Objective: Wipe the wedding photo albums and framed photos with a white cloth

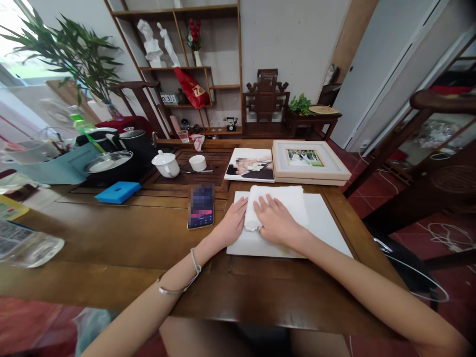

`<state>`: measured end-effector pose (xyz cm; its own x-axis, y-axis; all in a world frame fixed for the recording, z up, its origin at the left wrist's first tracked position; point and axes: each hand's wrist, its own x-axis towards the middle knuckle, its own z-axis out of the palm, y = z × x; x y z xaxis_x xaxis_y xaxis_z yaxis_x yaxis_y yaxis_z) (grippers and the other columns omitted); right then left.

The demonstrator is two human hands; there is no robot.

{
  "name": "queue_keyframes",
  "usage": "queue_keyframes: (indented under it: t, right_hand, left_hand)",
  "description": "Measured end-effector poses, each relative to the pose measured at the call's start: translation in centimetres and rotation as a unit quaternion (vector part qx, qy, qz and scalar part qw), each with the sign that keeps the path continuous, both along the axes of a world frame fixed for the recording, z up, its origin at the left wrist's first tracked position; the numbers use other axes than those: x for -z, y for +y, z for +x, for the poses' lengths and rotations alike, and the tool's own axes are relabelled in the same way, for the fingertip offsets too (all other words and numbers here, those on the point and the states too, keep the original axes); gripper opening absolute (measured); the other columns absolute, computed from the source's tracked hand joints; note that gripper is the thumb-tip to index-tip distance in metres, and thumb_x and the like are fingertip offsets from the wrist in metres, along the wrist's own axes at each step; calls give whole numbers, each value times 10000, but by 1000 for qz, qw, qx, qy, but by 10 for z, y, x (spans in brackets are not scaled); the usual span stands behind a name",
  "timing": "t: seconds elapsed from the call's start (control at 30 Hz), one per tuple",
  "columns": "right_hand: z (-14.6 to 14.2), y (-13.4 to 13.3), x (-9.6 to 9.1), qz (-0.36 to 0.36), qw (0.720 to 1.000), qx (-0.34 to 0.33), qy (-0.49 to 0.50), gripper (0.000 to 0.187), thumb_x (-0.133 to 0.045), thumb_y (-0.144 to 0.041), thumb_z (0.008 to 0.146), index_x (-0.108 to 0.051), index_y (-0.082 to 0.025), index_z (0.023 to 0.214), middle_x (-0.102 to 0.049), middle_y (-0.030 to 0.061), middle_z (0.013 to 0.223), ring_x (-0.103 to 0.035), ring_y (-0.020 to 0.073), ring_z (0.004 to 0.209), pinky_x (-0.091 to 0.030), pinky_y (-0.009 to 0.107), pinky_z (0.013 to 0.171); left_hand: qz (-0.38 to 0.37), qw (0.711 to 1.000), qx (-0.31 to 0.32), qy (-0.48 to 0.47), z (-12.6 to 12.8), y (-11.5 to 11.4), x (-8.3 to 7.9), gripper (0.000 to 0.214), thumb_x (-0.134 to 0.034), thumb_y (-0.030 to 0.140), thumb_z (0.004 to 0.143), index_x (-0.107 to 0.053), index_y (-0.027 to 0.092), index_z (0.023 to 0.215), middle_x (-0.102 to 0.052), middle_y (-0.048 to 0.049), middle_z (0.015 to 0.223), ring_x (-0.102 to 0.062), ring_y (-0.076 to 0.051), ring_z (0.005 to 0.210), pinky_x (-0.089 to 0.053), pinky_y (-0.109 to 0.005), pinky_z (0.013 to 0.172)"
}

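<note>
A folded white cloth (292, 201) lies on a flat white board (327, 230) near the right end of the wooden table. My right hand (277, 218) rests flat on top of the cloth, fingers spread. Along the cloth's left edge lies my left hand (233, 223), its fingers stretched out and touching the side of the fold. Neither hand grips anything. Part of the cloth and board is hidden under my hands and right forearm. To the left of my left hand is a phone (201, 207) with a lit, blurred screen.
Behind the board sit a photo canvas (249, 165) and a framed photo in a pale box (316, 161). A lidded white cup (165, 164), a small white bowl (198, 162), a blue block (118, 192) and a lidded pan (109, 163) stand leftward. A dark chair (420, 163) borders the right.
</note>
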<state>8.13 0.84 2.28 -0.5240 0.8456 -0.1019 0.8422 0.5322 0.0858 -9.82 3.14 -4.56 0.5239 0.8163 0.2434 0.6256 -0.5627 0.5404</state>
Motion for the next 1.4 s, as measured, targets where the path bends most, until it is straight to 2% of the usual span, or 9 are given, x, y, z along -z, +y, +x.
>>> queue_keyframes:
  t: [0.1, 0.2, 0.33, 0.47, 0.6, 0.87, 1.1, 1.27, 1.4]
  right_hand:
    - [3, 10, 5, 17, 1000, -1, 6, 704, -485, -177, 827, -305, 21, 1479, -287, 263, 1541, -206, 411, 1429, -204, 508, 1141]
    - [0, -2, 1, 6, 1000, 13, -8, 688, -473, -156, 832, -311, 42, 1471, -298, 272, 1533, -215, 440, 1417, -217, 531, 1133]
    - [-2, -39, -21, -62, 998, -21, -24, 674, -502, -125, 797, -378, 61, 1433, -347, 298, 1496, -273, 460, 1391, -293, 554, 1093]
    - [11, -59, -44, -138, 985, -98, -9, 569, -490, -87, 777, -547, -22, 1339, -494, 246, 1415, -416, 394, 1335, -399, 472, 1034]
    - [25, -40, -48, -131, 988, -85, 8, 522, -459, -54, 768, -631, -105, 1258, -595, 175, 1333, -539, 329, 1234, -463, 402, 942]
    - [19, 14, -27, -43, 999, -8, 20, 472, -426, -98, 823, -577, -68, 1268, -561, 214, 1345, -472, 346, 1273, -412, 440, 964]
    - [-21, 59, -51, -100, 995, -8, 17, 333, -464, -144, 831, -667, -130, 1095, -700, 157, 1115, -667, 278, 954, -469, 311, 679]
    - [-29, 62, -52, -99, 995, -1, 20, 339, -473, -141, 838, -658, -127, 1122, -685, 170, 1152, -669, 273, 968, -464, 300, 677]
    - [6, 50, -39, -77, 997, 24, 14, 351, -438, -90, 831, -656, -110, 1105, -691, 182, 1115, -660, 288, 997, -469, 320, 712]
  left_hand:
    - [8, 1000, -1, 4, 1, 0, 1, 473, -314, 185, 974, -404, 98, 1431, -375, -178, 1528, -265, -272, 1464, -265, -501, 1192]
    - [5, 1000, -12, 16, 2, 0, 2, 470, -291, 208, 989, -395, 85, 1431, -370, -184, 1530, -267, -277, 1463, -267, -508, 1190]
    - [11, 1000, -17, 15, 0, -2, 2, 460, -299, 203, 989, -400, 128, 1431, -378, -156, 1533, -272, -261, 1462, -269, -506, 1189]
    - [2, 999, -24, 24, 0, -4, -1, 463, -301, 193, 982, -419, 100, 1420, -371, -165, 1536, -265, -268, 1464, -257, -490, 1197]
    - [0, 999, -24, 37, 2, -4, -2, 465, -293, 224, 995, -418, 73, 1417, -365, -175, 1536, -265, -270, 1463, -243, -472, 1203]
    - [17, 999, -20, 20, 2, 0, 6, 453, -291, 216, 996, -408, 94, 1417, -376, -179, 1526, -266, -283, 1462, -263, -518, 1184]
    - [45, 999, 0, -16, 4, -2, -5, 445, -318, 186, 985, -433, 150, 1413, -466, -169, 1442, -404, -285, 1379, -325, -509, 1158]
    - [51, 999, 3, -21, 4, -1, -4, 442, -323, 182, 979, -456, 118, 1395, -467, -192, 1436, -407, -295, 1377, -325, -516, 1158]
    - [32, 999, -8, 6, 2, 1, 2, 448, -313, 197, 984, -441, 91, 1400, -417, -198, 1491, -337, -290, 1430, -286, -519, 1177]
